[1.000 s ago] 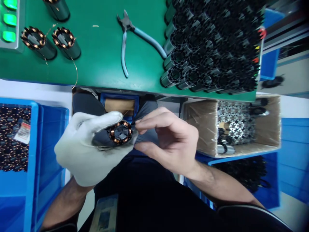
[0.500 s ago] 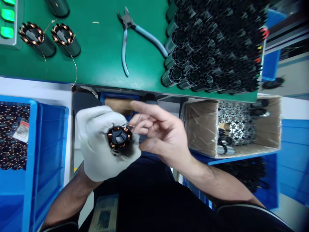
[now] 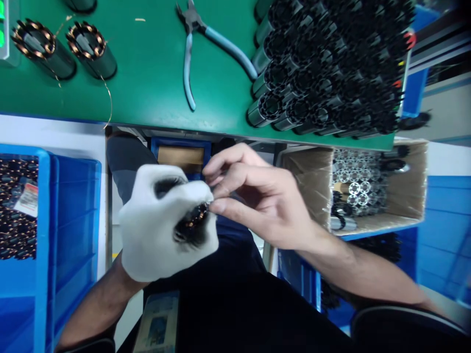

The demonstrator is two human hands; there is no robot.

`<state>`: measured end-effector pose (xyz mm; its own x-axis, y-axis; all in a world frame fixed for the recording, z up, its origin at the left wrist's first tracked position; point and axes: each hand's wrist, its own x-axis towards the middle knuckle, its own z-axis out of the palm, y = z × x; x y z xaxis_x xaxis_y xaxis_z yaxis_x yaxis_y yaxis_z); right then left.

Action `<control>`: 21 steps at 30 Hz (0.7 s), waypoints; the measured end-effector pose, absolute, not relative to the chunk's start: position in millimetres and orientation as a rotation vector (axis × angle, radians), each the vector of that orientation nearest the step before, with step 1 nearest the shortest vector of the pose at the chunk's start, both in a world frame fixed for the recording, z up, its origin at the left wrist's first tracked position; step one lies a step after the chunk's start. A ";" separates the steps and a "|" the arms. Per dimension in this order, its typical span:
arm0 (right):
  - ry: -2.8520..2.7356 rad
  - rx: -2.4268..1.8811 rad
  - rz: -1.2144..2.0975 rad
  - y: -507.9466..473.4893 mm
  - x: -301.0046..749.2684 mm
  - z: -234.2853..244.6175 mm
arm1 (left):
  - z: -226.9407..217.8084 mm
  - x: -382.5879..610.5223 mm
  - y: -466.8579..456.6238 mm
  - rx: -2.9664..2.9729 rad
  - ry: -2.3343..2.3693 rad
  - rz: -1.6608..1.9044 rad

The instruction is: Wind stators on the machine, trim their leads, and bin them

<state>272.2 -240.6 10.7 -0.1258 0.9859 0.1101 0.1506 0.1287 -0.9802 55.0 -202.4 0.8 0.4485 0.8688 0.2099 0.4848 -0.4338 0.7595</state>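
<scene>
My left hand (image 3: 162,225), in a white glove, is wrapped round a dark wound stator (image 3: 193,220) with copper coils, held over my lap below the table edge. Most of the stator is hidden in the glove. My bare right hand (image 3: 257,196) pinches at the stator's end with thumb and fingertips pressed together; what is between them is too fine to make out.
On the green table (image 3: 147,88) lie blue-handled cutters (image 3: 206,39), two wound stators (image 3: 62,44) and a heap of black empty cores (image 3: 327,63). A blue bin (image 3: 47,235) of wound parts stands left, a cardboard box (image 3: 312,181) of metal laminations right.
My left hand has turned the stator so its coil end is now mostly hidden in the glove. My right fingers have closed into a pinch at its end. The view shifted slightly.
</scene>
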 end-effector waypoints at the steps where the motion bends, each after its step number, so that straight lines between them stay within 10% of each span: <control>1: -1.657 -1.161 1.022 -238.2 279.6 16.1 | -1.2 55.3 -198.2 1.897 1.087 0.671; 5: -1.978 -1.149 1.069 -237.9 299.9 29.2 | -23.8 48.0 -195.8 1.497 0.916 0.328; 12: -1.147 -1.361 1.874 -256.4 296.6 11.7 | -23.3 44.6 -233.5 2.436 1.065 0.860; 21: -2.351 -0.783 0.532 -230.9 324.7 30.6 | -2.4 46.3 -210.8 1.849 0.849 0.379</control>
